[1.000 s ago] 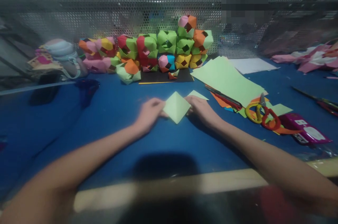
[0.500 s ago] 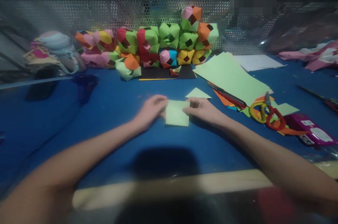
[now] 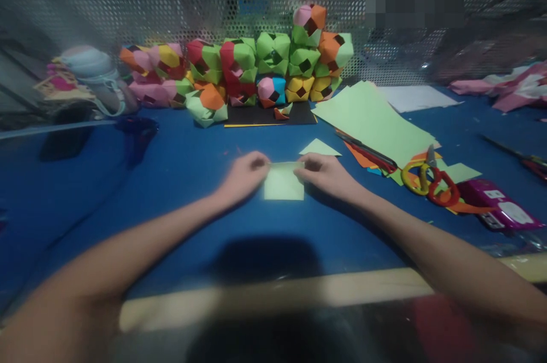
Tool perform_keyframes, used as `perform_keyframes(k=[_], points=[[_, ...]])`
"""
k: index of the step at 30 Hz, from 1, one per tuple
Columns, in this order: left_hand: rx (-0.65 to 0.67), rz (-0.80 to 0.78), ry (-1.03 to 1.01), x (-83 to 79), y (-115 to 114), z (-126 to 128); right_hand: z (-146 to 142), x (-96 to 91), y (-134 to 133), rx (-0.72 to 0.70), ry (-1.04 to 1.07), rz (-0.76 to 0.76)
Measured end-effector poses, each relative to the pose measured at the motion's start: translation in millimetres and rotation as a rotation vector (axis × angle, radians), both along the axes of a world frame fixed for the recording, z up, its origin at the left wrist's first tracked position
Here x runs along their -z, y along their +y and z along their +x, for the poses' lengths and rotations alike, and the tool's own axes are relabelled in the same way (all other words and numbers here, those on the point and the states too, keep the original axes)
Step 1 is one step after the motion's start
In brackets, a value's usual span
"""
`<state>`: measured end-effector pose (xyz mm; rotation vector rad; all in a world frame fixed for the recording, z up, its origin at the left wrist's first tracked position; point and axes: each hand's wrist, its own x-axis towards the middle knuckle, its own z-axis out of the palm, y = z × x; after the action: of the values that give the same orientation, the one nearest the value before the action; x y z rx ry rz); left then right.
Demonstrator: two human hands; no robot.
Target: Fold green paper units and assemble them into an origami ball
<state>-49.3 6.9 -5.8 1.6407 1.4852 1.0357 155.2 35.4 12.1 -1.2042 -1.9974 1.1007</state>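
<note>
A small pale green square of paper (image 3: 284, 183) is held between my two hands over the blue table. My left hand (image 3: 248, 174) pinches its upper left corner between thumb and fingers. At the upper right corner my right hand (image 3: 327, 176) has the same kind of pinch. The paper's top edge looks raised or slightly bent toward me, while its lower part hangs or lies flat; I cannot tell which. Just beyond my right hand lies a pale green paper triangle (image 3: 319, 147).
Folded paper balls (image 3: 273, 55) stand stacked along the perforated metal panel. Green sheets (image 3: 376, 118), a box cutter (image 3: 367, 151), scissors (image 3: 431, 180) and a purple packet (image 3: 498, 203) lie to the right. A glue gun (image 3: 137, 132), phone (image 3: 66, 132) and bottle (image 3: 94, 75) are at left.
The paper's top edge has tipped up between my fingers, and my right fingers have shifted to its upper corner. Both hands stay in nearly the same place.
</note>
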Motion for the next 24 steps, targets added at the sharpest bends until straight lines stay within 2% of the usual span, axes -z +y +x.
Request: perform_keyframes(k=[4,9,12,16,19,24], points=[[0.019,0.069,0.106,-2.3,-1,0,1,1.2,1,0.018,0.008,0.004],[0.116,0.154,0.178,-6.1,2,1,0,0.7,0,-0.023,-0.051,0.071],[0.097,0.114,0.065,-7.0,6,3,-4,1.7,1,0.022,-0.019,-0.001],[0.044,-0.021,-0.122,-6.4,5,4,-9,5.8,0,0.176,0.103,-0.163],[0.042,-0.077,-0.124,-5.7,3,5,-12,6.6,-2,0.204,0.146,-0.163],[0.034,-0.046,-0.063,-7.1,2,5,-12,1.1,-7,0.118,0.052,-0.042]])
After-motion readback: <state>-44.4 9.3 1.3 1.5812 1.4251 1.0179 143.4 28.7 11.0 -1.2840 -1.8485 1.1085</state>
